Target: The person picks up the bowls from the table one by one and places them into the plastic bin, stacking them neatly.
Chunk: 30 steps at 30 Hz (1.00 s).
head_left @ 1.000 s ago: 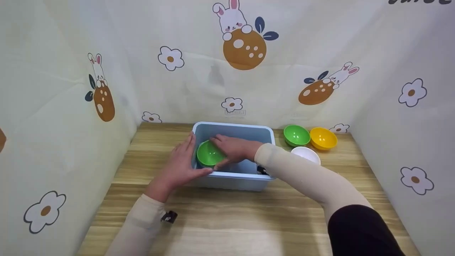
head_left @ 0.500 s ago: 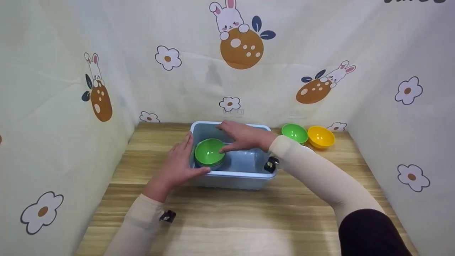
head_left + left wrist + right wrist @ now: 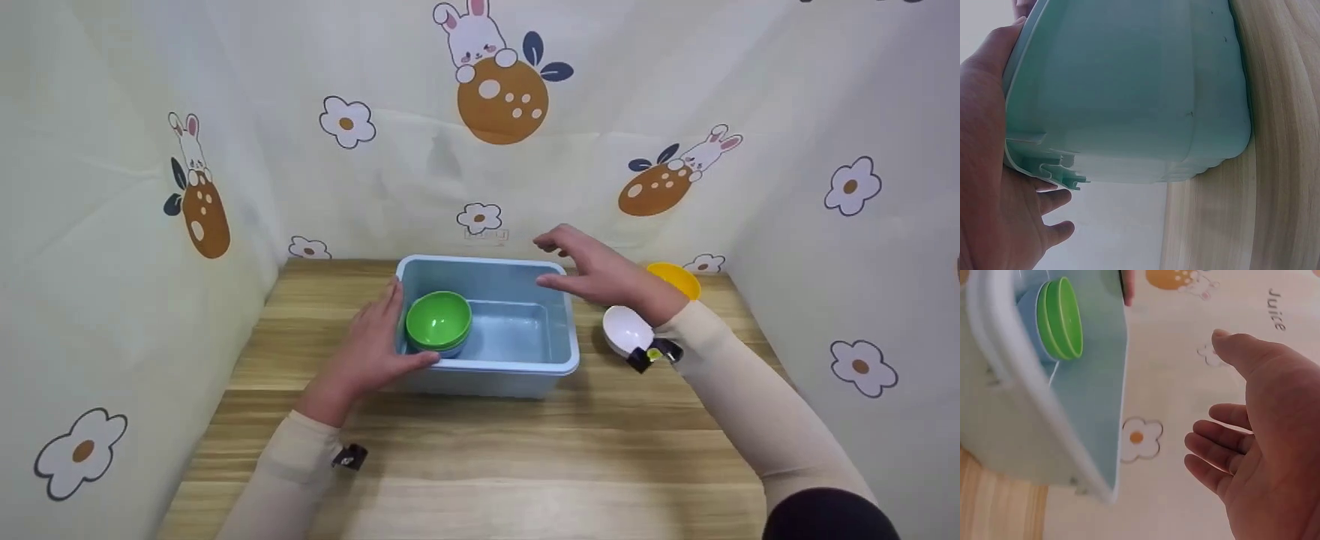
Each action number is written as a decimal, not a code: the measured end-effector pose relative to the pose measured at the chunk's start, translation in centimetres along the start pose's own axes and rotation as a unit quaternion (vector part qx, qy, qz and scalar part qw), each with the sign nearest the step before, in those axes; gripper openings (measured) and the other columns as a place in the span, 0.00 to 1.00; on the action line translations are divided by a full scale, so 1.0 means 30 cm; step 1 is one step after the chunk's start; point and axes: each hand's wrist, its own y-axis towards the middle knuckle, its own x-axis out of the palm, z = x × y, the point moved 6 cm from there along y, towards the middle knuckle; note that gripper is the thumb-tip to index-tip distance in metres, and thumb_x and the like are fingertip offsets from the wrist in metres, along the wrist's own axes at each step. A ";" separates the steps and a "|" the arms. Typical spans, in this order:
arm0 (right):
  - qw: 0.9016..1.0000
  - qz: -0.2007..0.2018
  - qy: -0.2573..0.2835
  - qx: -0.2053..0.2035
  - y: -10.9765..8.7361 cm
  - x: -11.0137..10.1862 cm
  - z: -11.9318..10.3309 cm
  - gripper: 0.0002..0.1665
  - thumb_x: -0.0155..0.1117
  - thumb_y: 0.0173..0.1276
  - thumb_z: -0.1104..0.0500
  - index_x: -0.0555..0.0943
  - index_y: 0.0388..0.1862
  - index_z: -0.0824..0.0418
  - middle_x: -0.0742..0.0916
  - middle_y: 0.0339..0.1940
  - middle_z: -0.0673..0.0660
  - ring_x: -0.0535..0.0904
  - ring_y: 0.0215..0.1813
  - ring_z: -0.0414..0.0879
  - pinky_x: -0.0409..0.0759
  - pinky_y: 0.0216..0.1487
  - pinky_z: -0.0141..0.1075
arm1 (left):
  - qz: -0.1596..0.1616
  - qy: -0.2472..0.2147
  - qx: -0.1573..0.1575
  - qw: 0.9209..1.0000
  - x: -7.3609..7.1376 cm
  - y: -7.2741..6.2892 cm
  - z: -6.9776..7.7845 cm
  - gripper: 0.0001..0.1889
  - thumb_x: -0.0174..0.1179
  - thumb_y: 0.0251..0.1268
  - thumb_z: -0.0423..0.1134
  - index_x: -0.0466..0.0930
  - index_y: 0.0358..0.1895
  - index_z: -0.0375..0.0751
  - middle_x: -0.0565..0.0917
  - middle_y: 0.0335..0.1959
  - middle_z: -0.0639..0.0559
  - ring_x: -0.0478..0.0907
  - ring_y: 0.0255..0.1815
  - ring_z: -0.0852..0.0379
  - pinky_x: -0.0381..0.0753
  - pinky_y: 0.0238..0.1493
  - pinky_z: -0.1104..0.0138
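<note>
A light blue plastic bin [image 3: 487,367] sits on the wooden table. Nested bowls stand in its left end: green bowls [image 3: 439,319] over a blue bowl [image 3: 1030,318], best seen in the right wrist view. My left hand [image 3: 367,352] rests on the bin's near left corner, thumb along the front rim and fingers straight along the left side. My right hand [image 3: 600,266] is in the air just past the bin's right rim, fingers loosely bent and holding nothing. Below its wrist lies a white bowl [image 3: 625,328], partly covered by the wrist camera.
A yellow bowl [image 3: 675,279] stands at the back right, partly behind the right wrist. The green bowl beside it is hidden by my right hand. A patterned cloth [image 3: 405,180] encloses the wooden table [image 3: 480,465] at the back and sides.
My right hand has let go of the green bowl in the bin, lifted out and moved right, toward the bowls there. The left hand keeps its place on the bin.
</note>
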 end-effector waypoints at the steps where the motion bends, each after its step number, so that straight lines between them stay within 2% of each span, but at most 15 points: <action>1: 1.000 0.010 0.003 0.006 -0.028 -0.008 0.019 0.39 0.73 0.79 0.42 0.74 0.79 0.59 0.80 0.73 0.59 0.78 0.74 0.55 0.77 0.77 0.55 | 0.000 0.000 -0.001 1.000 0.000 0.000 0.000 0.77 0.66 0.55 0.86 0.40 0.92 0.36 0.44 0.93 0.39 0.48 0.91 0.31 0.47 0.87 0.35; 9: 0.991 0.096 0.019 0.088 -0.290 -0.052 0.195 0.38 0.75 0.79 0.45 0.73 0.79 0.58 0.81 0.73 0.58 0.78 0.71 0.55 0.78 0.75 0.58 | -0.003 0.000 -0.003 1.000 0.008 0.001 0.003 0.78 0.63 0.52 0.89 0.40 0.92 0.38 0.43 0.93 0.41 0.47 0.91 0.34 0.48 0.87 0.36; 14: 0.983 0.144 0.030 0.112 -0.400 -0.044 0.284 0.35 0.75 0.80 0.51 0.75 0.77 0.63 0.81 0.70 0.60 0.77 0.71 0.57 0.78 0.73 0.61 | 0.000 0.000 -0.007 1.000 0.001 -0.005 0.001 0.78 0.64 0.52 0.89 0.40 0.92 0.38 0.43 0.93 0.42 0.47 0.91 0.33 0.49 0.87 0.36; 18: 0.977 0.162 0.029 0.138 -0.466 -0.014 0.340 0.36 0.76 0.79 0.51 0.74 0.77 0.66 0.80 0.70 0.63 0.77 0.72 0.60 0.76 0.73 0.62 | 0.002 0.000 -0.007 1.000 -0.003 -0.005 0.003 0.78 0.64 0.52 0.89 0.40 0.92 0.38 0.42 0.93 0.42 0.48 0.91 0.33 0.51 0.87 0.36; 24: 0.965 0.163 0.034 0.200 -0.532 0.042 0.414 0.44 0.77 0.77 0.44 0.71 0.79 0.66 0.75 0.73 0.67 0.73 0.75 0.66 0.73 0.75 0.66 | 0.004 0.005 -0.004 1.000 -0.007 -0.006 0.002 0.78 0.63 0.52 0.90 0.40 0.92 0.37 0.43 0.93 0.41 0.49 0.90 0.33 0.52 0.86 0.37; 30: 0.959 0.184 0.057 0.210 -0.571 0.092 0.459 0.46 0.79 0.75 0.45 0.70 0.78 0.69 0.73 0.74 0.70 0.71 0.76 0.71 0.69 0.77 0.69 | 0.001 -0.001 -0.001 1.000 -0.002 -0.003 0.007 0.77 0.66 0.55 0.86 0.40 0.92 0.36 0.42 0.93 0.40 0.48 0.91 0.32 0.48 0.88 0.37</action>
